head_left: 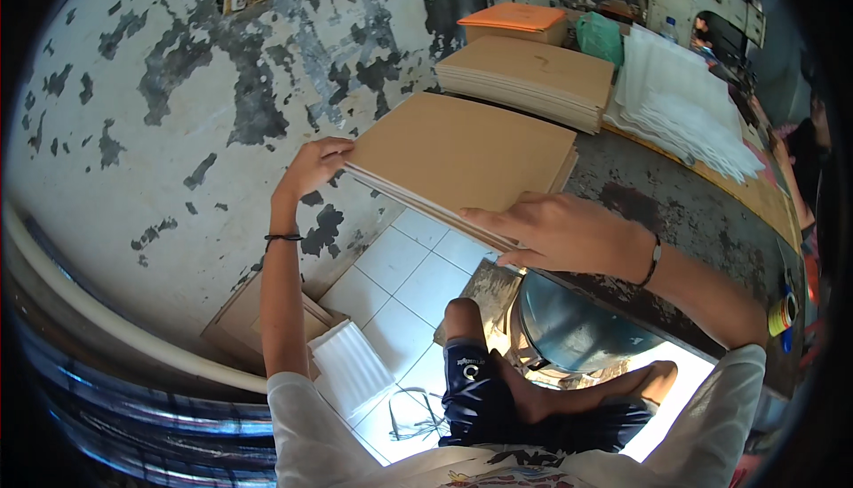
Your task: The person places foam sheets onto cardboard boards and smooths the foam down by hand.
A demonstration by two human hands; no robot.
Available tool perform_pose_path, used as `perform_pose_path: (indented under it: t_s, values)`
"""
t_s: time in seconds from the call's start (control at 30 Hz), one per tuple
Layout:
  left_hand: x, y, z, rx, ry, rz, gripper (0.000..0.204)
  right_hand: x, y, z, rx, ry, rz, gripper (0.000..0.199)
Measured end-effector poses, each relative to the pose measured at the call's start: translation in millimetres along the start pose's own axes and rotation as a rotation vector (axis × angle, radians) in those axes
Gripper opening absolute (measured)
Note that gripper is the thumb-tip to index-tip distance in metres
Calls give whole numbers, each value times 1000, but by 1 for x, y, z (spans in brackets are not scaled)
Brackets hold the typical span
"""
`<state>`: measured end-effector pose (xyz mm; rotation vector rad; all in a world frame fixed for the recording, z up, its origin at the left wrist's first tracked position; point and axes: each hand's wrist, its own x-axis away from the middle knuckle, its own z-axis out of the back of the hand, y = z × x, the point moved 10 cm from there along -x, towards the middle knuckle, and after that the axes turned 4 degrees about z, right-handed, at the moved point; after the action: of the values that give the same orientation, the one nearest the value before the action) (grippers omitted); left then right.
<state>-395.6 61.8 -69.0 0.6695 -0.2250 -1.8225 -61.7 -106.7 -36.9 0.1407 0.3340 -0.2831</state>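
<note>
A stack of flat brown cardboard sheets [462,146] lies at the near left end of the dark worktable, its near edge toward me. My left hand [315,168] grips the stack's left corner, fingers closed on the edge, thumb partly hidden. At the near right corner, my right hand [564,232] holds the sheets. Its index finger stretches over the top face and the thumb sits at the edge below. How many sheets each hand grips cannot be seen.
Behind lies a second cardboard stack [533,75], with an orange-topped pile [514,19] and a green plastic bag [600,38]. White foam sheets [680,102] lie on the worktable [653,164]. Below it stands a dark round drum [573,324]. A peeling wall [178,195] rises at left; another person [804,146] is at right.
</note>
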Motion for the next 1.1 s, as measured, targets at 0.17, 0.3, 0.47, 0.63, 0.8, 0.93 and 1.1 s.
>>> perform_pose_path:
  t_s: [0.17,0.3,0.47,0.63,0.8,0.93,1.1]
  values:
    - [-56,-5,-14,0,74,275,64,23,79,5,-503,-28,-221,79]
    - [-90,-44,-38,-4,17,489,72,26,132,-16,-643,-75,-279,83]
    - [-95,-58,-63,6,16,406,56,25,152,-33,-495,13,-200,81]
    - [-95,-45,-67,39,36,408,50,28,160,-37,-659,18,-291,79]
    - [-102,-64,-59,-47,116,299,48,31,163,-40,-704,69,-276,81]
    - [-106,-75,-61,-108,136,228,50,28,160,-41,-599,105,-170,79]
    - [-109,-40,-89,-237,58,325,53,50,159,-20,-591,71,-259,66]
